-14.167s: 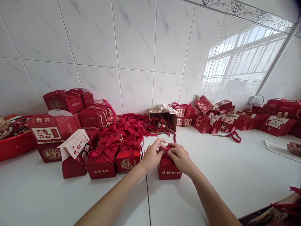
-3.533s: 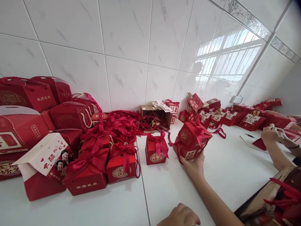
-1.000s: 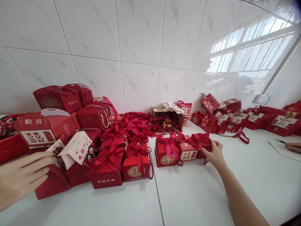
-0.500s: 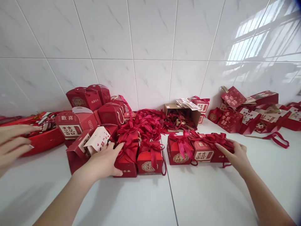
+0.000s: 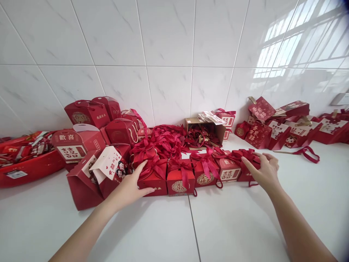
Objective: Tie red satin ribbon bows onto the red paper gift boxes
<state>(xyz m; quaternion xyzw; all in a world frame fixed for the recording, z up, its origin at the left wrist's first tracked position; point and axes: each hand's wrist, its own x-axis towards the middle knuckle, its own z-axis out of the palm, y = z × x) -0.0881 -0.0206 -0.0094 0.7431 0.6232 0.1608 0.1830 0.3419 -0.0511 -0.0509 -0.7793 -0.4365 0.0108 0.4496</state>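
Observation:
A row of red gift boxes with ribbon bows stands on the white table between my hands. My left hand [image 5: 133, 187] is closed round the left end of the row, thumb at the front of the leftmost gift box [image 5: 153, 185] and fingers behind. Over the right end, my right hand [image 5: 264, 171] has its fingers curled against the rightmost gift box [image 5: 244, 174]. Between them are a box with a gold round emblem [image 5: 180, 185], another gold-emblem box [image 5: 205, 174] and a box with a white label [image 5: 230, 174]. Neighbouring boxes touch or nearly touch.
Larger red boxes [image 5: 88, 114] are piled at the left, beside a red basin [image 5: 35, 169] of wrapped sweets. Behind the row lie loose red ribbons [image 5: 166, 140] and an open carton [image 5: 220, 131]. More red boxes [image 5: 263, 136] stand at the right along the tiled wall.
The left-hand boxes have slid right with my left hand, closing the gap to the right-hand group. Another hand over the basin has left view. The camera has turned slightly.

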